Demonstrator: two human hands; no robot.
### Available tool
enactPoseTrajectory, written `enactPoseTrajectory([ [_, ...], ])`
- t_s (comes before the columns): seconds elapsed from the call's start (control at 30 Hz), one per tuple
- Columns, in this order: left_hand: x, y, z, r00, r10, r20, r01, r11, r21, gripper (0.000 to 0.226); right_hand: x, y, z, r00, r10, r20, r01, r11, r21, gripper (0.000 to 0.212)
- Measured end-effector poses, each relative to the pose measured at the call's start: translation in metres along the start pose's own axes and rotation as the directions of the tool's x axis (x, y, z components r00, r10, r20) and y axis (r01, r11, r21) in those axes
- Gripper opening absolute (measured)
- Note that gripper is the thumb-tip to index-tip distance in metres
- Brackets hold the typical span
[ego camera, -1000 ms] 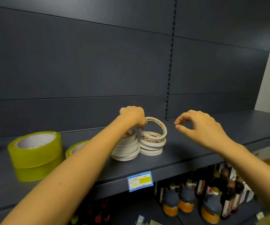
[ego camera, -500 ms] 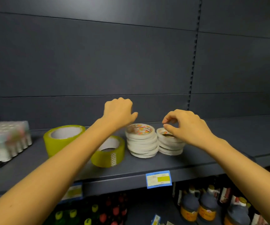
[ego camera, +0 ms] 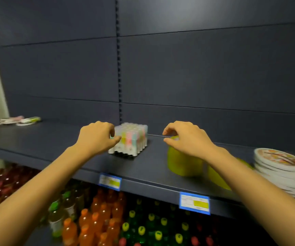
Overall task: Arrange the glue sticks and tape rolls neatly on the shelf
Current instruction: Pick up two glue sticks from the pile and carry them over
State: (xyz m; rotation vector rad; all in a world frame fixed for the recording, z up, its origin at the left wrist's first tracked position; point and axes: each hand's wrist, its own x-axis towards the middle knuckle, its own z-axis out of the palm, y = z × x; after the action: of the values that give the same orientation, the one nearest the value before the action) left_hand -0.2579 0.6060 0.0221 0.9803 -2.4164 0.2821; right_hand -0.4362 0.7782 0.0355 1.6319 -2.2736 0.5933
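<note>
My left grip is pressing up against the shrink-wrapped block of pastel glue sticks, which is standing upright on the dark grey metal shelf, back near the rear panel. My fingers are curling over its top left corner and my thumb is touching its side, but with the blur I cannot tell whether I am actually clamping it. My right grip is hovering loosely curled just over the rim of the yellow-green tape roll, holding nothing that I can see. A second yellow-green roll is peeking out behind my forearm, and the stack of flat white tape rolls is sitting further right. I am judging this as the glue-stick step: squaring the block up. Next I am needing a grip on each side of it, sliding it flat toward the rolls without tipping it.
</note>
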Motion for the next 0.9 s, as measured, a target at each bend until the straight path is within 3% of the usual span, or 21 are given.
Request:
enactPoseTrajectory([
  [0.43, -0.051, -0.276, -0.018, 0.988, -0.154, 0.004, 0.152, 0.976, 0.159, 0.033, 0.118, -0.238, 0.118, 0.977, -0.209, 0.043, 0.202, 0.971, 0.129, 0.021],
  [0.9, -0.057, -0.472, 0.01, 0.949, -0.314, -0.008, 0.311, 0.936, 0.167, 0.03, 0.25, -0.401, 0.223, 0.928, -0.345, 0.139, 0.33, 0.937, 0.117, 0.022],
])
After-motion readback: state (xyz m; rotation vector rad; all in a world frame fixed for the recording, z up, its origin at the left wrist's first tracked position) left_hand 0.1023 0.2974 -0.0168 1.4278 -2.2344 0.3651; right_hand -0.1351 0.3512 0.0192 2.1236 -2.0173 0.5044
